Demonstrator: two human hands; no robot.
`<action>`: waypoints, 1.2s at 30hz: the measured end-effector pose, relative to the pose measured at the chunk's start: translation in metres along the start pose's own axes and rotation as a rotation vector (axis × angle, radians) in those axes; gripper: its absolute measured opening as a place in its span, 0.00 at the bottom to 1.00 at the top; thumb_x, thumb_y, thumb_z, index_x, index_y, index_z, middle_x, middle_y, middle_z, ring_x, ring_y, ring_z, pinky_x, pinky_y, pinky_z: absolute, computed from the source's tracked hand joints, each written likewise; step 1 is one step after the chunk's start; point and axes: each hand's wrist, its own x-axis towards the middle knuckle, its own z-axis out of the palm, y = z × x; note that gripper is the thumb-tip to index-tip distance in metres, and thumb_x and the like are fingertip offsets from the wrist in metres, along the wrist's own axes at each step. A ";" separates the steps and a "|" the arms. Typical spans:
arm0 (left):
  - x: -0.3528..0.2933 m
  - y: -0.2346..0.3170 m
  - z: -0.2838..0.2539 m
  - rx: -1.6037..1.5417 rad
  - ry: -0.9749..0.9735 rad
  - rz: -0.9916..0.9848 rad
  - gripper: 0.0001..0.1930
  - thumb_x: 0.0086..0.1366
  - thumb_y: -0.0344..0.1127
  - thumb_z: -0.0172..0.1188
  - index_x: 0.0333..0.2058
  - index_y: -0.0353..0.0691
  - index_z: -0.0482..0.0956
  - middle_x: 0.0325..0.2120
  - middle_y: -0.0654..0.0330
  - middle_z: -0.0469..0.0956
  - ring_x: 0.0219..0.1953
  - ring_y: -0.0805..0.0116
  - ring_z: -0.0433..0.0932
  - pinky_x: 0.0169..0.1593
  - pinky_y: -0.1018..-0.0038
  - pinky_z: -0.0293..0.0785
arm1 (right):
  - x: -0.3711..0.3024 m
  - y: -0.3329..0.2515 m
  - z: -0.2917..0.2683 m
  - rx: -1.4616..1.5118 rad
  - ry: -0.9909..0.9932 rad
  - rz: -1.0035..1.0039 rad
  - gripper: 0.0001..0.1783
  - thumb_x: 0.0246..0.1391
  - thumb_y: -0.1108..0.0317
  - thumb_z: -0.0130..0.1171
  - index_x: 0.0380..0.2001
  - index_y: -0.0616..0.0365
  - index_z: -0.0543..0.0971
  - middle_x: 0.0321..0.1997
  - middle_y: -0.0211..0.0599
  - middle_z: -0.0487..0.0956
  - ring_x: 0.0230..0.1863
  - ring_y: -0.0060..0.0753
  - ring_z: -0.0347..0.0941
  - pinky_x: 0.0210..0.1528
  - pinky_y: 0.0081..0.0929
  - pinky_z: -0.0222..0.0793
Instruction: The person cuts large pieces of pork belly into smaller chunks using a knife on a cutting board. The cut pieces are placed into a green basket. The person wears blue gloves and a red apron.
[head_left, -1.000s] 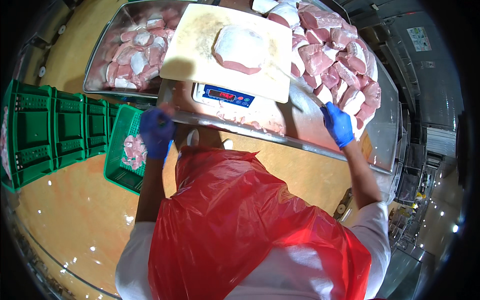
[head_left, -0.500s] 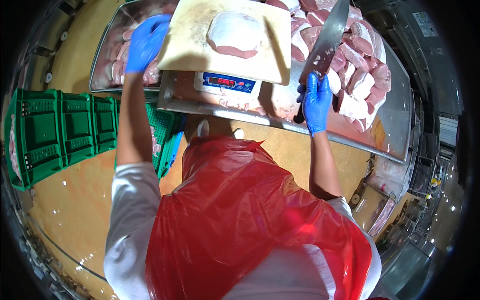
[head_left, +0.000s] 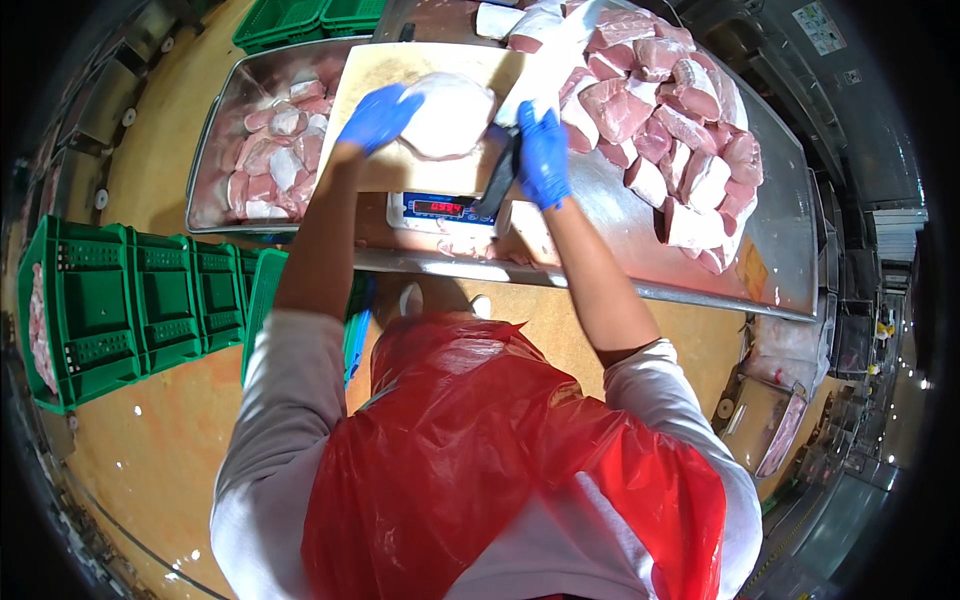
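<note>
A large piece of raw pork (head_left: 446,112), pale fat side up, lies on the cream cutting board (head_left: 375,72). My blue-gloved left hand (head_left: 380,118) reaches onto the board, its stretched fingers touching the pork's left edge, slightly blurred. In my blue-gloved right hand (head_left: 543,158) is a large knife (head_left: 553,68), gripped by its black handle. Its broad blade points up and away, bright with glare, over the board's right edge. The board rests on a digital scale (head_left: 440,211) with a lit red display. Right of the scale sits another pork chunk (head_left: 527,230), partly behind my forearm.
A heap of cut pork pieces (head_left: 690,130) covers the right of the steel table (head_left: 600,215). A metal tub (head_left: 212,165) with more pork stands to the left. Green crates (head_left: 95,310) are at the lower left; more green crates (head_left: 283,20) stand farther back.
My left hand has moved right from over the tub onto the pork. My right hand has brought the knife left to the board. A pork chunk now shows beside the scale.
</note>
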 end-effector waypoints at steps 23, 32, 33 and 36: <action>-0.191 0.065 -0.002 -0.342 0.172 -0.007 0.09 0.62 0.26 0.56 0.38 0.31 0.83 0.35 0.46 0.83 0.36 0.50 0.83 0.41 0.64 0.80 | -0.009 -0.044 -0.075 -1.518 -0.994 -0.444 0.14 0.66 0.63 0.50 0.53 0.51 0.71 0.31 0.52 0.81 0.29 0.57 0.79 0.30 0.50 0.74; -0.151 0.111 0.023 -0.234 0.363 0.128 0.13 0.64 0.34 0.58 0.46 0.38 0.82 0.42 0.54 0.81 0.39 0.54 0.83 0.42 0.63 0.80 | -0.004 -0.079 -0.169 -1.355 -0.595 -0.483 0.09 0.65 0.64 0.57 0.41 0.56 0.71 0.27 0.54 0.79 0.28 0.62 0.77 0.28 0.51 0.71; -0.136 0.128 0.032 -0.119 0.356 0.148 0.12 0.64 0.34 0.58 0.45 0.40 0.82 0.42 0.56 0.80 0.38 0.55 0.82 0.41 0.63 0.80 | -0.010 -0.074 -0.150 -1.288 -0.559 -0.495 0.09 0.64 0.64 0.58 0.41 0.56 0.71 0.28 0.55 0.79 0.29 0.62 0.77 0.27 0.51 0.71; -0.100 0.128 0.062 0.234 0.310 0.141 0.08 0.62 0.35 0.59 0.40 0.44 0.81 0.40 0.60 0.77 0.37 0.59 0.80 0.39 0.63 0.78 | -0.029 -0.042 -0.116 -1.044 -0.441 -0.455 0.09 0.65 0.65 0.57 0.39 0.59 0.72 0.31 0.55 0.80 0.32 0.63 0.77 0.29 0.49 0.72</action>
